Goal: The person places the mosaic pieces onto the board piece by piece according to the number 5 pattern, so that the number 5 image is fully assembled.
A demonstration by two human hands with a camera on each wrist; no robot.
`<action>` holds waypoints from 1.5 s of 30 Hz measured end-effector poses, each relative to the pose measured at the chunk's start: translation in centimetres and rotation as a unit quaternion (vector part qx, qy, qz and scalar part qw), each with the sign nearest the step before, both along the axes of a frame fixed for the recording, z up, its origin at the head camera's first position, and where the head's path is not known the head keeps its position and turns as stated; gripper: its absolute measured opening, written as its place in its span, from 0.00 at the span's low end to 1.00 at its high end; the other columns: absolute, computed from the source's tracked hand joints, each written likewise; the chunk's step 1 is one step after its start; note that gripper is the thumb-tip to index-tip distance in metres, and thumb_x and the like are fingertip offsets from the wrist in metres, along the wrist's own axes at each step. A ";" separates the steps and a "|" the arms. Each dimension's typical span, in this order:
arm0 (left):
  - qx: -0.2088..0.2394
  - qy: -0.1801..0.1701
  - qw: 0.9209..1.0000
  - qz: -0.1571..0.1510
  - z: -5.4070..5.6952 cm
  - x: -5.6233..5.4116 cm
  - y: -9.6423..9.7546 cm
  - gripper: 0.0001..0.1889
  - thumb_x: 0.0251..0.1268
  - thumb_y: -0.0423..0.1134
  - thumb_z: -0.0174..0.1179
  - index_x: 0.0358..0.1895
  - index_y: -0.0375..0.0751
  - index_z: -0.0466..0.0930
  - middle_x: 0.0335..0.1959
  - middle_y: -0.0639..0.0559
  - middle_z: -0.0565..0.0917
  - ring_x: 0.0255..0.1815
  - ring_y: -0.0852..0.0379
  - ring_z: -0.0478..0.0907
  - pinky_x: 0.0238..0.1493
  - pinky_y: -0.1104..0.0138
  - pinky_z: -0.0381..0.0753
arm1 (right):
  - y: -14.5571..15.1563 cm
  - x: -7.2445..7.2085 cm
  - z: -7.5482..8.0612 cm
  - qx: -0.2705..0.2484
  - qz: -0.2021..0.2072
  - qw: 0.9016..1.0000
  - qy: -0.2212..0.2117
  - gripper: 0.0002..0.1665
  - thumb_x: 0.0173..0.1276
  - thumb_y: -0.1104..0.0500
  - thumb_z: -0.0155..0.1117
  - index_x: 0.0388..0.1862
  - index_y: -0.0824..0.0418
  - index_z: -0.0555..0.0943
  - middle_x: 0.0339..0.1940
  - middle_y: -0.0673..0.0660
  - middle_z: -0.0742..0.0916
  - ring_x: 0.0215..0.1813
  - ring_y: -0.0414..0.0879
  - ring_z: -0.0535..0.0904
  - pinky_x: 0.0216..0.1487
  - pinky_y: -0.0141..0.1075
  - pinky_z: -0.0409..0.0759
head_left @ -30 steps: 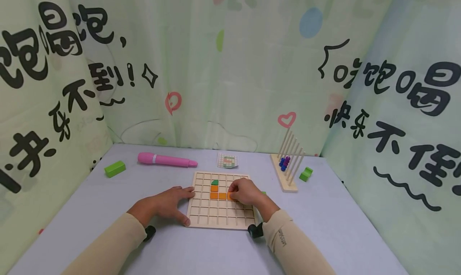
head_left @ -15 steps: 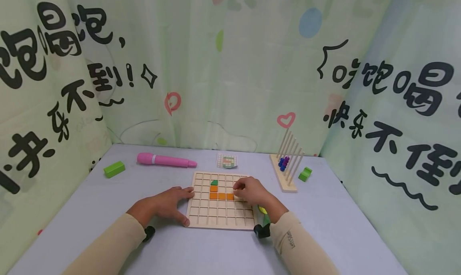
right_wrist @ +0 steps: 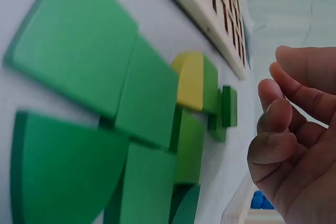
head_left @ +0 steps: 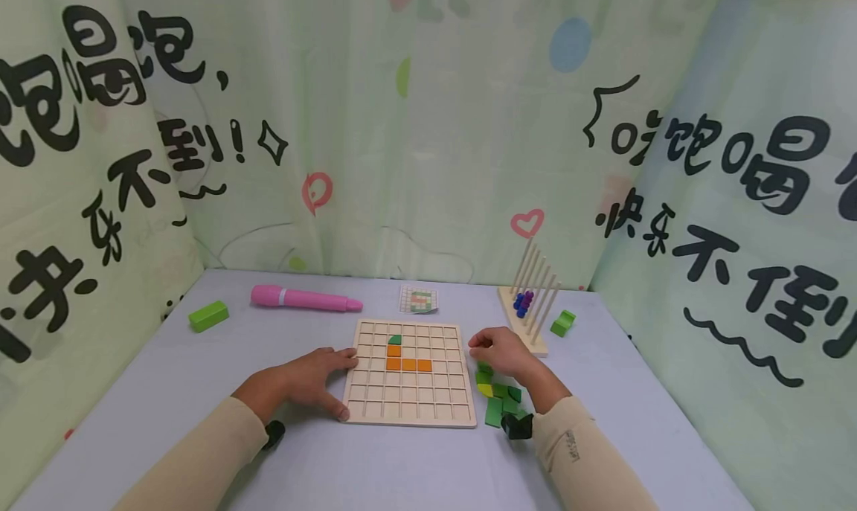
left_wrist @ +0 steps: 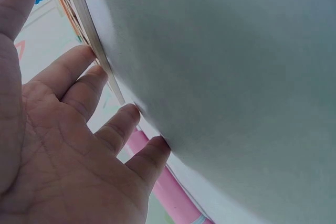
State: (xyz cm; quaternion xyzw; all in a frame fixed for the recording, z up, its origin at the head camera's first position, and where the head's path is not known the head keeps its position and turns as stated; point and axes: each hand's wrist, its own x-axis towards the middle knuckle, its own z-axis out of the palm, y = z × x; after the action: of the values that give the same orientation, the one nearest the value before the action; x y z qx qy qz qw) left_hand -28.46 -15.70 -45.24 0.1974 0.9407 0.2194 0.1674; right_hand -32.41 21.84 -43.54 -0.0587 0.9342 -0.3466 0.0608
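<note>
A wooden grid board [head_left: 428, 407] lies mid-table, bearing orange squares [head_left: 409, 365] in an L shape topped by a small green rounded piece [head_left: 395, 340]. My left hand [head_left: 301, 381] is spread along the board's left side, thumb near the front corner; in the left wrist view its fingertips meet the board edge [left_wrist: 89, 22]. My right hand [head_left: 505, 352] hovers just right of the board with fingers loosely bent, nothing visible between them. Below it is a loose pile of green pieces [right_wrist: 79, 51], some square, some rounded, with one yellow-topped piece [right_wrist: 190, 82] among them.
Behind the board lies a small pattern card [head_left: 418, 300]. A pink marker-shaped stick [head_left: 308, 298] and a green block [head_left: 209, 316] lie back left. A peg stand [head_left: 529, 325] with blue and purple beads stands back right, beside another green block [head_left: 563, 323].
My right hand has moved right, off the orange row to above the green pile, uncovering the row's right end and the pieces. My left hand stays at the board's side.
</note>
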 end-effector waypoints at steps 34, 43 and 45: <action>-0.003 -0.002 1.000 0.007 -0.3 -0.1 -0.6 0.53 0.46 0.56 0.83 0.78 0.48 0.69 0.84 0.54 0.61 0.84 0.40 0.54 0.80 0.44 0.59 | 1.4 -0.5 -0.6 0.060 0.024 0.998 0.022 0.03 0.69 0.63 0.69 0.36 0.61 0.82 0.32 0.53 0.83 0.35 0.45 0.76 0.37 0.37 0.75; 0.002 -0.007 1.000 0.005 0.0 0.0 -0.3 0.53 0.46 0.56 0.83 0.78 0.48 0.68 0.84 0.53 0.61 0.84 0.41 0.54 0.80 0.45 0.59 | -0.3 -0.9 -0.4 0.013 0.044 0.999 0.005 0.03 0.72 0.63 0.66 0.41 0.63 0.82 0.34 0.55 0.82 0.35 0.46 0.74 0.36 0.36 0.74; 0.004 -0.008 1.000 0.005 0.1 0.0 -0.2 0.53 0.46 0.56 0.83 0.78 0.48 0.68 0.84 0.53 0.61 0.84 0.40 0.53 0.80 0.44 0.58 | -1.0 -1.0 -0.3 0.003 0.047 0.999 0.004 0.03 0.72 0.64 0.65 0.41 0.64 0.82 0.34 0.55 0.82 0.35 0.46 0.74 0.35 0.36 0.73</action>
State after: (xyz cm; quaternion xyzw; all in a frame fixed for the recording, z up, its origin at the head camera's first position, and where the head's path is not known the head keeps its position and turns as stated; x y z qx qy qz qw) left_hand -28.41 -15.87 -45.16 0.1910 0.9395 0.2255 0.1733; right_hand -33.38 20.83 -43.86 -0.1038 0.9318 -0.3400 0.0733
